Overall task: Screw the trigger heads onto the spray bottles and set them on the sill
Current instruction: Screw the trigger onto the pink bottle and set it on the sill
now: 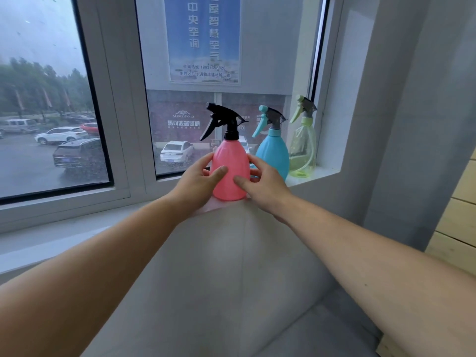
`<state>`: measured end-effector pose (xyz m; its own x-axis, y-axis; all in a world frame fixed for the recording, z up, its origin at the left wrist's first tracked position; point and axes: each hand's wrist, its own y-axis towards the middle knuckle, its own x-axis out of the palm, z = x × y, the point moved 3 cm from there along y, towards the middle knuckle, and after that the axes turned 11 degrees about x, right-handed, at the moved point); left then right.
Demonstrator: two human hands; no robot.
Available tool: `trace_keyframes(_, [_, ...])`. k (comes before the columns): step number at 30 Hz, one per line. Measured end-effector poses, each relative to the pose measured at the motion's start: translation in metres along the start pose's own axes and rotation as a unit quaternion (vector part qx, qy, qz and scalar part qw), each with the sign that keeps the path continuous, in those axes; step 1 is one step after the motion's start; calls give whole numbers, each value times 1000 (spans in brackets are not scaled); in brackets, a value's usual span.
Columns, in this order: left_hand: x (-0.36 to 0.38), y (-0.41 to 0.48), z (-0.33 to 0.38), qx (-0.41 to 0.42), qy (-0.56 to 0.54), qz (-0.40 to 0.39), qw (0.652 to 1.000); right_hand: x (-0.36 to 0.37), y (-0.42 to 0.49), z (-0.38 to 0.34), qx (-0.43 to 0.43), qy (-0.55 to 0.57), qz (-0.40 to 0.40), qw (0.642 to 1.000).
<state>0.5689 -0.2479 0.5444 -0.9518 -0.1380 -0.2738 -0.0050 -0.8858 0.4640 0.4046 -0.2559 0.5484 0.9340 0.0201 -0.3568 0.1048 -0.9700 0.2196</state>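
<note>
All three bottles capped; your left hand (pixel 198 176) and right hand (pixel 260 181) clasp the pink bottle (pixel 230 171) on the sill (pixel 313 173), release pending.

Soft, grey daylight is coming in through the rain-spotted glass window pane (pixel 49 104), leaving everything evenly lit, with only faint shadows. The wide lens is bending the frame edges, and the near forearms are looking slightly blurred, perhaps from motion.
</note>
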Motion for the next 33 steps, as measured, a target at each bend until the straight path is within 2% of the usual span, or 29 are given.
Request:
trace_keyframes(7, [4,10,-2,4,24,-12,1000,3,8,8,3,2,47,999])
trace_keyframes(15, [6,12,-6,16,26,-25,999,2,11,15,6,-8,45,999])
trace_keyframes(20, [3,10,-6,-8,60,-3,998,-6,4,23,20,-40,58,997])
trace_keyframes(26, [-7,-17,2,-2,101,18,995,-31,-19,41,50,-6,82,995])
trace_keyframes(30, [0,-51,14,52,72,59,994,-48,-48,65,78,17,81,994])
trace_keyframes(33, [25,-80,9,52,3,4,999,-59,-76,94,110,18,83,990])
